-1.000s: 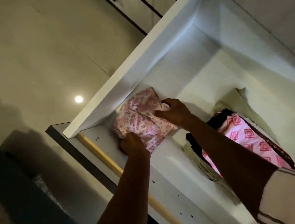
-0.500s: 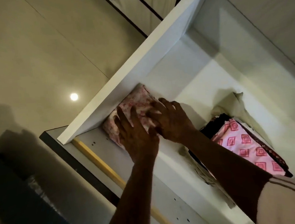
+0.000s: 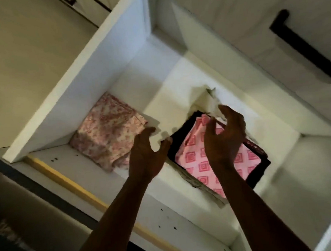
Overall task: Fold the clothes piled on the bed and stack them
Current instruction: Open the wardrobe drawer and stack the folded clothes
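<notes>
Left hand (image 3: 145, 156): reached into the white shelf (image 3: 158, 90), open, fingers loosely bent, gripped nothing.
Right hand (image 3: 224, 138): raised beside the left, open too, fingers spread and slightly curved, held nothing; contact with the clothes behind it impossible to tell.
Folded floral cloth (image 3: 108, 133): lay just left of the left hand, apart from its fingertips, tucked against the shelf's left wall.
Stack of clothes (image 3: 248, 162): sat behind the right hand and just right of the left hand.
Pink square-print cloth (image 3: 197, 162): topped the stack, partly hidden by the right palm.
Dark garment (image 3: 178, 142): edged the stack between the two hands.
Pale cloth (image 3: 208, 102): lay crumpled just beyond the right fingertips.
</notes>
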Demonstrator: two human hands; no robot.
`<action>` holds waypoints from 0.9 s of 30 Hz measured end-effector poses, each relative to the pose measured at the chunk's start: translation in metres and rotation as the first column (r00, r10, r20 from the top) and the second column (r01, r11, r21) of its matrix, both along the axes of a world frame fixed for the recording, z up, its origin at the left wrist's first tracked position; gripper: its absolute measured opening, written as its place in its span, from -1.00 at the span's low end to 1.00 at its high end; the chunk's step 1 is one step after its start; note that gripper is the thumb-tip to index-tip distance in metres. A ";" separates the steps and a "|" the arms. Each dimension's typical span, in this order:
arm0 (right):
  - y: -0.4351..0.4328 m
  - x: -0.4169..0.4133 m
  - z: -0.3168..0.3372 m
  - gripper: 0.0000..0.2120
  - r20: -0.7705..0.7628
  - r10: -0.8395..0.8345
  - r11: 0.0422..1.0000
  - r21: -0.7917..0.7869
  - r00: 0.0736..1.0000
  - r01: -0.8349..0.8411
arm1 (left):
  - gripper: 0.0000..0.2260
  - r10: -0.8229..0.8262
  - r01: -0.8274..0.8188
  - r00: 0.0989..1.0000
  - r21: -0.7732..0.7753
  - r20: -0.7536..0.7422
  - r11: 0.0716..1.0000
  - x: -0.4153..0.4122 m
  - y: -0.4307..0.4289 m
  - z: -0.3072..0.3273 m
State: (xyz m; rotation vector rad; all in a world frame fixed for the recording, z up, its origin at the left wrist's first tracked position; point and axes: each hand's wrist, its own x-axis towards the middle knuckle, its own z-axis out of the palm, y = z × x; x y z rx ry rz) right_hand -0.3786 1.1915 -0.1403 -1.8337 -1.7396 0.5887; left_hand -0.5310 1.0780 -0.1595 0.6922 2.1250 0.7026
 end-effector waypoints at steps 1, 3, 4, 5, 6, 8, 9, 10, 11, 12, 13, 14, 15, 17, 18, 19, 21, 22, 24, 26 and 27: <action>-0.006 0.023 0.004 -0.62 0.050 -0.100 0.994 -0.032 0.994 0.102 | -0.36 -0.009 0.019 0.990 -0.072 0.144 0.997 0.017 0.006 0.007; -0.017 0.063 0.007 -0.56 0.162 -0.271 0.941 -0.165 0.949 0.297 | -0.25 0.142 -0.044 0.874 -0.214 0.465 0.976 0.047 0.013 0.013; -0.021 0.088 0.006 -0.53 0.172 -0.363 0.879 -0.262 0.916 0.398 | -0.21 0.209 -0.096 0.808 -0.228 0.550 0.969 0.067 0.015 0.012; -0.024 0.104 0.003 -0.50 0.153 -0.431 0.815 -0.358 0.889 0.456 | -0.19 0.247 -0.159 0.790 -0.202 0.561 0.966 0.080 0.013 0.006; -0.027 0.124 0.000 -0.47 0.121 -0.459 0.773 -0.433 0.880 0.463 | -0.19 0.265 -0.217 0.812 -0.152 0.520 0.964 0.094 0.012 0.001; -0.035 0.148 -0.008 -0.36 0.065 -0.399 0.751 -0.549 0.915 0.367 | -0.22 0.267 -0.275 0.855 -0.049 0.445 0.960 0.110 0.011 -0.008; -0.039 0.161 -0.010 -0.33 0.059 -0.357 0.737 -0.595 0.932 0.320 | -0.23 0.250 -0.271 0.871 -0.012 0.423 0.963 0.121 0.012 -0.007; -0.039 0.169 -0.009 -0.34 0.045 -0.323 0.728 -0.627 0.945 0.279 | -0.22 0.234 -0.263 0.881 0.014 0.412 0.965 0.129 0.016 -0.005; -0.037 0.177 -0.008 -0.37 0.032 -0.306 0.725 -0.640 0.952 0.255 | -0.21 0.218 -0.254 0.885 0.034 0.411 0.967 0.136 0.019 -0.004; -0.032 0.180 -0.006 -0.41 0.020 -0.306 0.729 -0.638 0.952 0.248 | -0.19 0.200 -0.245 0.886 0.056 0.419 0.968 0.141 0.023 -0.005; -0.027 0.183 -0.005 -0.44 0.011 -0.323 0.731 -0.633 0.946 0.257 | -0.18 0.179 -0.232 0.889 0.078 0.422 0.970 0.144 0.027 -0.007; -0.021 0.190 -0.004 -0.44 -0.002 -0.352 0.725 -0.633 0.936 0.271 | -0.19 0.156 -0.208 0.895 0.082 0.419 0.975 0.151 0.031 -0.008; -0.015 0.195 -0.003 -0.45 -0.032 -0.380 0.724 -0.632 0.925 0.276 | -0.21 0.142 -0.188 0.901 0.073 0.410 0.980 0.155 0.034 -0.007; -0.008 0.201 -0.001 -0.50 -0.082 -0.423 0.721 -0.634 0.903 0.280 | -0.21 0.101 -0.125 0.917 0.039 0.387 0.991 0.160 0.040 -0.005; -0.005 0.203 0.002 -0.56 -0.113 -0.448 0.718 -0.637 0.887 0.281 | -0.17 0.069 -0.069 0.937 -0.013 0.343 0.998 0.163 0.044 -0.004; -0.003 0.207 0.004 -0.62 -0.151 -0.470 0.711 -0.649 0.870 0.272 | -0.09 0.023 0.004 0.970 -0.110 0.244 0.994 0.165 0.049 -0.002; 0.000 0.209 0.009 -0.70 -0.240 -0.504 0.688 -0.693 0.830 0.217 | 0.01 -0.094 0.076 0.995 -0.300 -0.044 0.951 0.164 0.057 0.004; 0.001 0.208 0.012 -0.71 -0.277 -0.512 0.680 -0.709 0.813 0.186 | 0.00 -0.148 0.098 0.975 -0.272 -0.167 0.957 0.163 0.061 0.009; 0.000 0.207 0.018 -0.65 -0.316 -0.469 0.702 -0.700 0.825 0.131 | -0.07 -0.210 0.190 0.954 -0.108 -0.216 0.976 0.162 0.070 0.017; -0.001 0.204 0.027 -0.63 -0.352 -0.427 0.723 -0.686 0.833 0.080 | -0.03 -0.292 0.286 0.950 -0.069 -0.109 0.956 0.162 0.078 0.017; -0.002 0.203 0.032 -0.65 -0.379 -0.410 0.731 -0.681 0.830 0.050 | 0.02 -0.323 0.318 0.944 -0.075 -0.064 0.945 0.161 0.081 0.016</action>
